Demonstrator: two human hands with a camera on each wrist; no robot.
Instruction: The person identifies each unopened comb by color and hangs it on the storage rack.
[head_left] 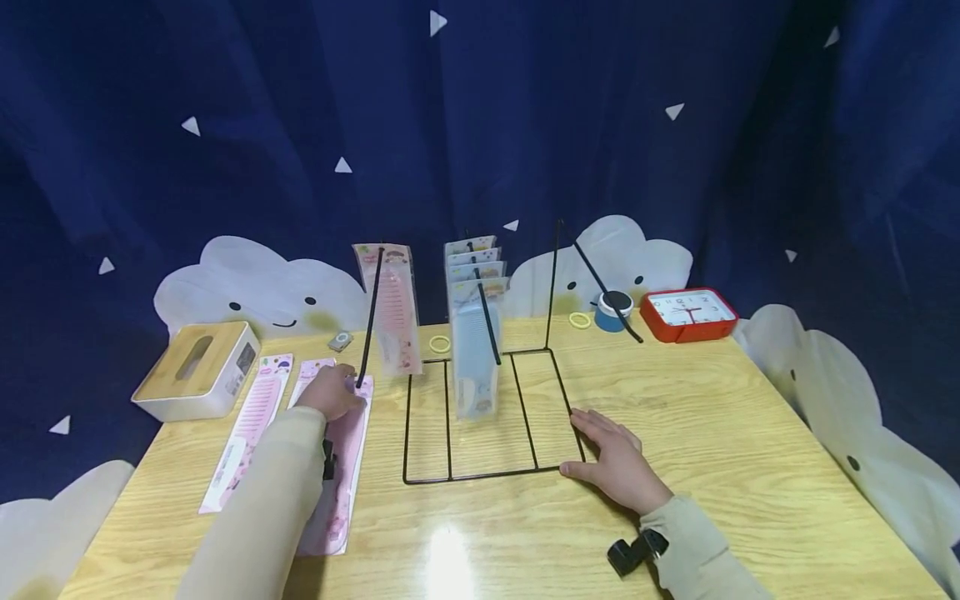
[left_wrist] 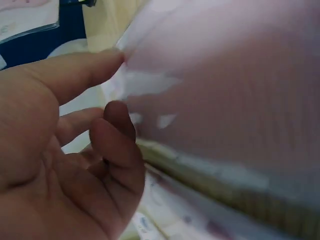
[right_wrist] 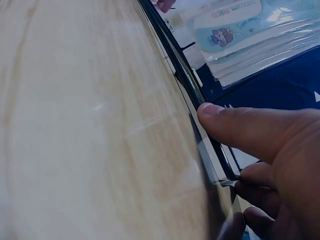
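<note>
A: Pinched pack: how do we log its looks?
B: Pink, long, flat, glossy clear film, printed border. We place it at the left side of the table, just left of the black wire rack; raised or flat, we can't tell.
A: Grips?
B: Left hand pinches its edge, thumb against fingers. Right hand holds the rack's near right corner between thumb and fingers.
A: Counts, quick.
B: Three pink packs left of the rack, pinched one included; one pink comb pack on the left hook; four blue packs, middle hook. Two yellow rings, far side. One red clock, far right. One tissue box, far left.
</note>
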